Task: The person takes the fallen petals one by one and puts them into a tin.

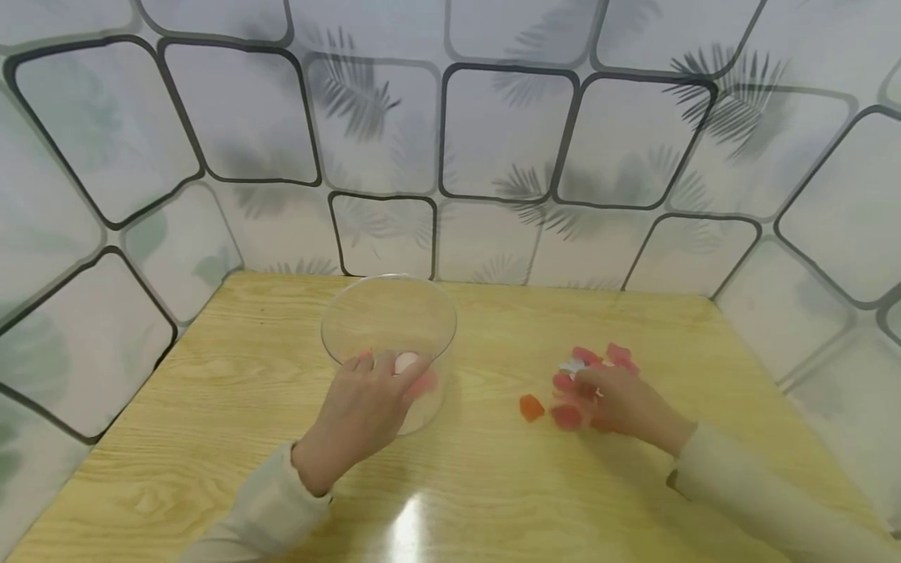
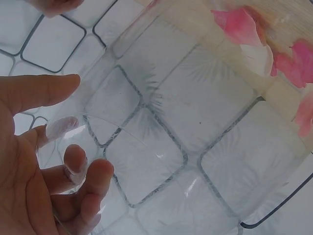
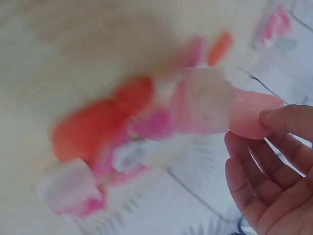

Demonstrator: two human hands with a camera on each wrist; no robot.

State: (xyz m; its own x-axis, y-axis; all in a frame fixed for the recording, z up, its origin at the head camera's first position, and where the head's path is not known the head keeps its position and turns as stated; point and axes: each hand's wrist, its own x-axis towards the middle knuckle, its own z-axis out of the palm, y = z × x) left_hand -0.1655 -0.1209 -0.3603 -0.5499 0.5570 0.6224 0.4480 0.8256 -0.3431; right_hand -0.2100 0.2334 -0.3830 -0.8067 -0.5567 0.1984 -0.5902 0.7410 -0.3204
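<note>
Looks like the picking-up step: right hand has its fingers pinching a thin, rounded pink petal at the loose pink-and-red petal pile on the wood-grain tabletop. Left hand has fingers gripping a clear, cylindrical, plastic-looking container by the rim. Next move probably wants a gentle lift.

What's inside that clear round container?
Pink petals and a pale petal show low inside the clear container. In the head view, the left hand covers part of it; whatever lies behind cannot be seen.
</note>
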